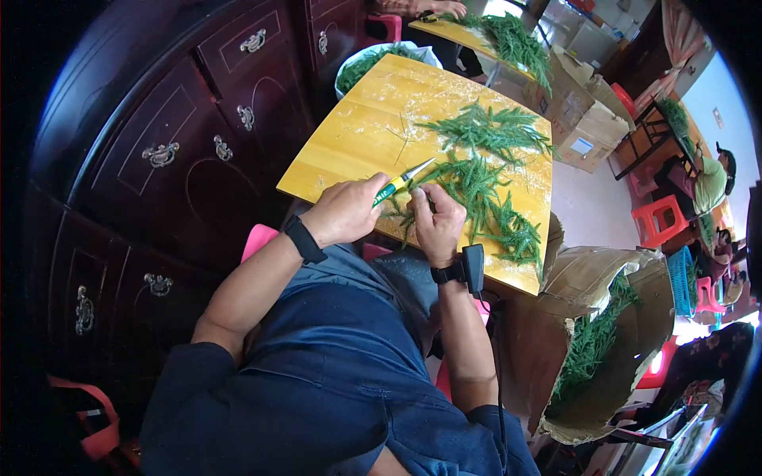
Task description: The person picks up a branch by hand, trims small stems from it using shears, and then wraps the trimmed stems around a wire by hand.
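Note:
My left hand point(346, 208) is closed round a slim tool point(389, 191) with a green and yellow handle and a pointed metal tip; its exact kind is unclear. The tip points up and to the right, over the yellow wooden table point(333, 155). Just beside it, my right hand point(439, 222) is closed in a pinch at the end of a green artificial pine sprig point(474, 181), partly covered by the fingers. More needle sprigs point(488, 127) lie beyond, and another bunch point(514, 235) rests near the table's right edge.
An open cardboard box point(591, 349) with greenery stands at my right. A white sack point(429, 57) of greenery touches the far left of the table. Dark drawers point(159, 155) line the left. Another carton point(583, 119), a red stool point(657, 220) and people are farther off.

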Action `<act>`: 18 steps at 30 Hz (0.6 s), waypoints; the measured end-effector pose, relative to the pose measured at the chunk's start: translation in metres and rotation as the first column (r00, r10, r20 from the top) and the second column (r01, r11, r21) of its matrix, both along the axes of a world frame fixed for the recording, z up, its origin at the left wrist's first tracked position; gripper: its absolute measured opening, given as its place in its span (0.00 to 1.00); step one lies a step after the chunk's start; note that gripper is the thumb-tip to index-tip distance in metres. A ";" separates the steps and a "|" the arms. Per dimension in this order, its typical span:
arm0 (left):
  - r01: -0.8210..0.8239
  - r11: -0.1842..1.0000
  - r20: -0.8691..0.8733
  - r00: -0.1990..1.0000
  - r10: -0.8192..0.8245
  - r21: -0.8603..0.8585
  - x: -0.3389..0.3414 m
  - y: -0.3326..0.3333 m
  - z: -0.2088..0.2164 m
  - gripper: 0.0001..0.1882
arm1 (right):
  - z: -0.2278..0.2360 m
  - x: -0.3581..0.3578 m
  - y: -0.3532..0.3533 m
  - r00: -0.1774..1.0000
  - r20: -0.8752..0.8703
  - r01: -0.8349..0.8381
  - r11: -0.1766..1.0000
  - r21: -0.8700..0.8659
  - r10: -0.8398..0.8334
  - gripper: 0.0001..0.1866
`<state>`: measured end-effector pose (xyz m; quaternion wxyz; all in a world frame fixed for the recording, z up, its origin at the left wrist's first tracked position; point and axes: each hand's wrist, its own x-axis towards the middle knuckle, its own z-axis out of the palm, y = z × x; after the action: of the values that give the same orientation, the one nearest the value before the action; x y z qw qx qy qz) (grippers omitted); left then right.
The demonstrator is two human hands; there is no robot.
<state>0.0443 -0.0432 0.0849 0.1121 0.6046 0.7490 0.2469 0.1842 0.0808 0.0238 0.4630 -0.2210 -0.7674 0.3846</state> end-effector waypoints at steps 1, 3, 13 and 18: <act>0.004 1.000 -0.003 1.000 -0.004 0.002 0.002 0.000 -0.002 0.19 | 0.001 0.001 0.000 1.000 -0.003 0.004 1.000 0.002 -0.004 0.05; -0.042 0.998 0.116 0.993 0.036 0.055 0.006 -0.002 -0.007 0.19 | 0.003 0.000 -0.002 0.999 -0.040 0.032 0.998 0.053 -0.030 0.05; -0.029 0.999 0.238 0.971 0.018 0.042 -0.002 -0.014 -0.009 0.24 | 0.004 0.004 0.001 0.997 -0.072 0.033 0.977 0.211 -0.018 0.04; 0.054 0.994 0.193 0.981 -0.034 -0.099 -0.019 -0.017 -0.001 0.27 | 0.008 0.005 0.006 0.999 0.005 -0.038 0.941 0.337 0.039 0.03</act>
<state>0.0253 -0.0601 0.0839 0.2202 0.5878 0.7330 0.2622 0.1891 0.0867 0.0318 0.4871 -0.1230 -0.8256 0.2570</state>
